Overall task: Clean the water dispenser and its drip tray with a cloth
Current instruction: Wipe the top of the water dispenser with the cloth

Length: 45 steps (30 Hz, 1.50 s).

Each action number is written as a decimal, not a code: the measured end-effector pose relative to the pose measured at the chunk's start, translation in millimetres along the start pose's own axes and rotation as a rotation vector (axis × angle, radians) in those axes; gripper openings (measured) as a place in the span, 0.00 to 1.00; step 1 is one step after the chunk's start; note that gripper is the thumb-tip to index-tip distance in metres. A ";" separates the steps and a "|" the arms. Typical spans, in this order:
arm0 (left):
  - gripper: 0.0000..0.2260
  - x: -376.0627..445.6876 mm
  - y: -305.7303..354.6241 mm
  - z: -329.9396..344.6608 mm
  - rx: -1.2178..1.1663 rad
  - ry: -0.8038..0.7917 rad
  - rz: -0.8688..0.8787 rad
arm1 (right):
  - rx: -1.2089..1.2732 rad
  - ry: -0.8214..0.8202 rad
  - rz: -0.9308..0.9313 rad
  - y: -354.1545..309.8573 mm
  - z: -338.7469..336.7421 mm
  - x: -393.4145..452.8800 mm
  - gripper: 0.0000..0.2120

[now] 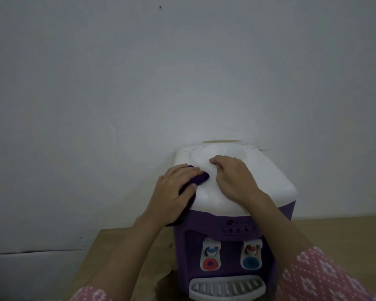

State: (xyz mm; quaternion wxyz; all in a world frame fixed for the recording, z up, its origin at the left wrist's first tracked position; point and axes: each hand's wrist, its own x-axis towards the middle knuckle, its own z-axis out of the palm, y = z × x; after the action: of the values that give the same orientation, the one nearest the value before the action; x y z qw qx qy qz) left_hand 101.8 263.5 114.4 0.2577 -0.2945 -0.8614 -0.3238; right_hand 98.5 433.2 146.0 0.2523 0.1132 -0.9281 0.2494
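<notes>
A small purple water dispenser (228, 222) with a white top (276, 181) stands on a wooden table. My left hand (174, 192) presses a dark purple cloth (199, 178) flat against the top's front left corner. My right hand (234, 177) rests on the middle of the white top, fingers curled at the rim of the round recess, nothing in it. On the front are two taps, one with a red button (210, 265) and one with a blue button (250, 262). The grey slotted drip tray (226, 287) sits at the base.
The wooden table (122, 257) stretches left and right of the dispenser, its left edge near the wall. A plain white wall (182, 72) rises right behind the dispenser. Pink patterned sleeves (317, 279) cover my forearms.
</notes>
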 end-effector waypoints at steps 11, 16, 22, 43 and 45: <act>0.15 33.2 -2.9 -15.6 -0.074 -0.049 -0.257 | 0.081 0.016 -0.011 3.8 -0.9 0.3 0.16; 0.16 5.7 7.3 -18.0 -0.066 -0.151 -0.048 | 0.122 0.028 0.016 3.1 -0.8 2.7 0.16; 0.14 38.4 -5.7 -10.9 -0.153 -0.073 -0.286 | 0.170 0.013 0.070 3.2 -1.9 4.2 0.17; 0.15 43.7 -13.4 -16.7 -0.151 -0.092 -0.249 | 0.232 0.015 0.068 5.9 -1.6 4.9 0.17; 0.15 53.4 -21.0 -14.9 -0.170 -0.058 -0.343 | 0.242 -0.002 0.074 6.1 -3.0 5.9 0.18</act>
State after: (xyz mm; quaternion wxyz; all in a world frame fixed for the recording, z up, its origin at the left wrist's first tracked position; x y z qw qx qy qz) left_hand 54.4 258.1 149.6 0.1481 -0.1734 -0.8755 -0.4261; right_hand 92.7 439.4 148.9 0.2264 0.1085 -0.8951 0.3684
